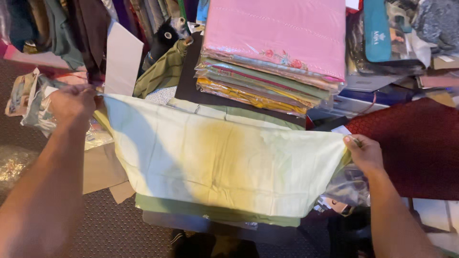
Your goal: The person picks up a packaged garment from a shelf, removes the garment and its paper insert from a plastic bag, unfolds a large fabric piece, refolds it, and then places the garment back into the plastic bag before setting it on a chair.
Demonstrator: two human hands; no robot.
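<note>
Cluttered fabric shop corner: hanging garments [71, 28] along the top left, dark textured floor [110, 229] below, packaged goods piled at right

Left hand [71, 102] is clenched on the top left corner of a pale green-yellow cloth [220, 162]. Right hand [364, 154] pinches the cloth's right edge between thumb and fingers. Cloth is stretched flat between both hands, held just above a darker green folded piece [215, 212] whose edge shows under its lower border

Behind the cloth, centre: stack of folded fabrics in clear wrap [258, 86], mixed yellow, green and red layers, with a pink embroidered pack [277, 33] on top. Stack sits on a dark board [189, 81]

Right of the right hand: maroon patterned fabric [416, 143], close to the wrist. Teal packet [377, 31] at top right among other wrapped items

Left side: white card sheet [123, 59] standing upright just beside the left hand, olive striped fabric [160, 71] next to it. Brown cardboard pieces [103, 169] lie on the floor under the left forearm. Clear plastic bags [33, 105] behind the left hand
</note>
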